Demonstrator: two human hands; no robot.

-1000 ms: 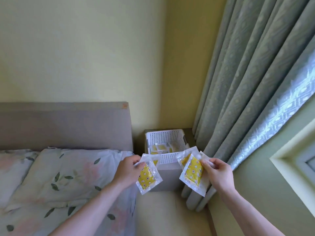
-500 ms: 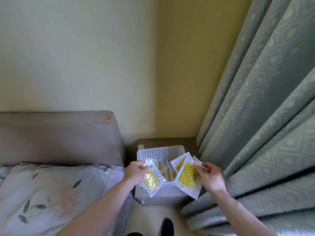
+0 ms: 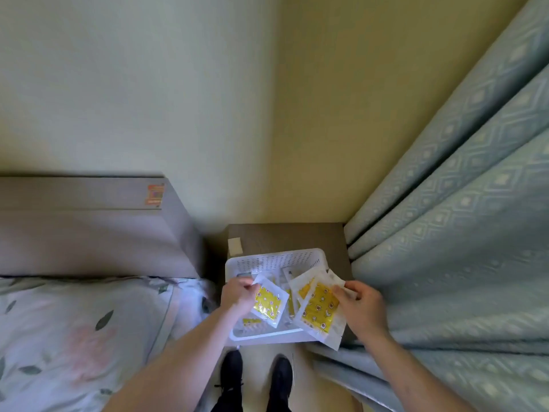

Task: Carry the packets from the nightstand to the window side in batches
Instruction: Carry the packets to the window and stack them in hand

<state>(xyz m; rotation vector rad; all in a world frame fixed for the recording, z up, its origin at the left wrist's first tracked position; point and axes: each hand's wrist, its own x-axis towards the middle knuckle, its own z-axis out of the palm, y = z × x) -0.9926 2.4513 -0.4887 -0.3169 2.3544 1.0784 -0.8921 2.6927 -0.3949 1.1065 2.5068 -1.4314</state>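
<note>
Your left hand (image 3: 239, 295) pinches one packet (image 3: 269, 301), right hand (image 3: 361, 307) fingers grip a fanned few (image 3: 319, 312), all over the basket (image 3: 273, 261) on the nightstand (image 3: 285, 236). Pinch firmly, stack them flat, then turn toward the curtain (image 3: 445, 233).

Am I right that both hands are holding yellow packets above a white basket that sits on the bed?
Not quite. The head view shows the left hand and the right hand each holding yellow packets above the white basket, but the basket sits on the brown nightstand beside the bed, not on it.
</note>
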